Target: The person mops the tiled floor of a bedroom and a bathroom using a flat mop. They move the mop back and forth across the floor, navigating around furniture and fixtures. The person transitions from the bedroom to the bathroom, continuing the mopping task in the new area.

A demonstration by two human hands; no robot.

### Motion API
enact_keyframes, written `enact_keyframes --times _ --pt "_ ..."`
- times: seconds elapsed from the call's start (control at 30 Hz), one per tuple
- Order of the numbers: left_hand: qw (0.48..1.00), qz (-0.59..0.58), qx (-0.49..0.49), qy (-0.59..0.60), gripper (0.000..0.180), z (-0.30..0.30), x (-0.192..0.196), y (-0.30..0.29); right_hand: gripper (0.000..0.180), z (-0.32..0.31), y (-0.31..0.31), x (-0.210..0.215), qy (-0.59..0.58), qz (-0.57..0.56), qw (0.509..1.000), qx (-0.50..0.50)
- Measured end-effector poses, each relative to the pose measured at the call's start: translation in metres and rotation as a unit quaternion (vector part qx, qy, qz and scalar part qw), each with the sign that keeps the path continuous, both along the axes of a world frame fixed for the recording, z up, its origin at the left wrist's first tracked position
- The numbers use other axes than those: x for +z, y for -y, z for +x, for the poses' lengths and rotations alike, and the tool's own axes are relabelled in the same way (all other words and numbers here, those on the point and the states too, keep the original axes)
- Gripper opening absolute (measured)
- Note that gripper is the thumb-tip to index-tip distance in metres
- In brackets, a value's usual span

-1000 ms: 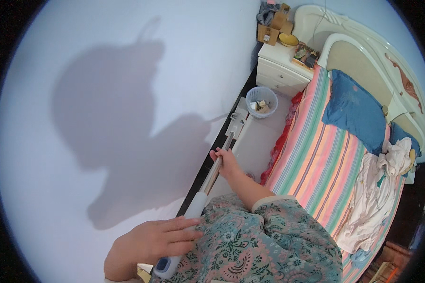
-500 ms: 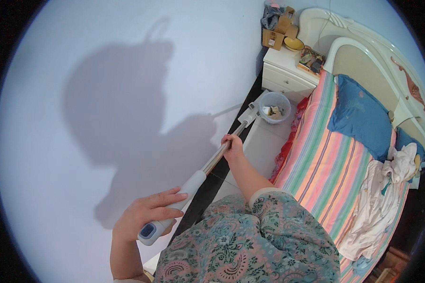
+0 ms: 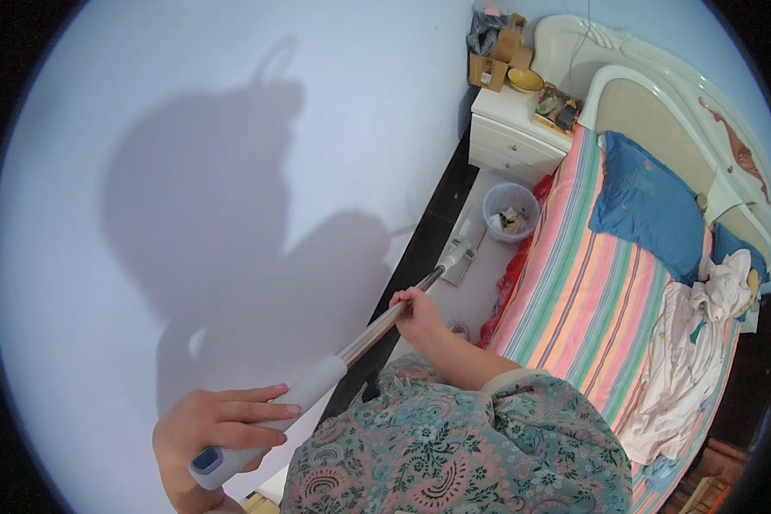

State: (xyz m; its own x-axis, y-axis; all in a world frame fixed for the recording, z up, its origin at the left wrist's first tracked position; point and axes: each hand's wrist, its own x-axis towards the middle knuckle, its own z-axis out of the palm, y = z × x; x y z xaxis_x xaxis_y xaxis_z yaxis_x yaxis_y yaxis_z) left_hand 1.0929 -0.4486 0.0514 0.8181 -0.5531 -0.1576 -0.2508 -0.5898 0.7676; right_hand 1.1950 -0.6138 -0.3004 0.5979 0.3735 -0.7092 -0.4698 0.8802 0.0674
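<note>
Two hands hold one long mop [image 3: 351, 347]. We see the left hand [image 3: 218, 424] wrapped around the grey grip at the near end, fingers lying along it, and the right hand [image 3: 417, 314] closed on the metal shaft farther down. The mop head [image 3: 458, 257] rests on the pale floor [image 3: 480, 291], just beside what seems a small bin [image 3: 511, 210], between wall [image 3: 188, 171] and striped bed [image 3: 591, 300].

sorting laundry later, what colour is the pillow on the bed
Blue. The pillow lies at the headboard end of the striped bed, clearest in the head view.
</note>
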Motion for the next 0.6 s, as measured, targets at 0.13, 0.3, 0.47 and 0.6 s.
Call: enact_keyframes --times 0.13,0.3,0.47,0.6 --pt "0.997 -0.029 0.043 0.049 0.02 -0.022 -0.02 -0.013 0.009 -0.002 -0.005 -0.009 0.023 0.007 1.0 -0.003" --pt "0.985 -0.103 0.111 0.085 0.016 -0.015 -0.049 0.014 0.01 0.04 0.006 -0.027 0.036 0.064 0.993 -0.092" --pt "0.975 -0.099 0.116 0.16 0.021 0.027 -0.081 0.033 0.013 0.103 0.022 -0.035 0.018 0.045 0.988 -0.147" --pt "0.986 -0.082 0.032 0.144 0.018 0.052 -0.079 0.028 0.02 0.102 0.02 -0.068 0.032 0.03 0.985 -0.166"
